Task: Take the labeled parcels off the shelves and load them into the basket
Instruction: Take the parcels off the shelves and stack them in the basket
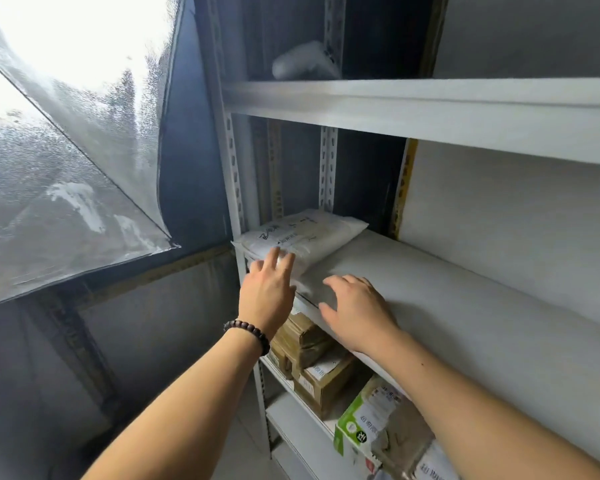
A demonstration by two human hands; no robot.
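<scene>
Head view: left hand, grip open, reaches onto the soft white plastic parcel to drag it forward, it seems, while the right hand, open too, likely braces on the white metal shelf.

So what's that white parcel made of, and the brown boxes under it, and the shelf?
The white parcel looks like a soft plastic bag: slightly shiny, wrinkled and puffy. The brown boxes below look like cardboard, dull with glossy tape round one. The shelf seems painted metal: smooth matte white, with slotted posts.
</scene>
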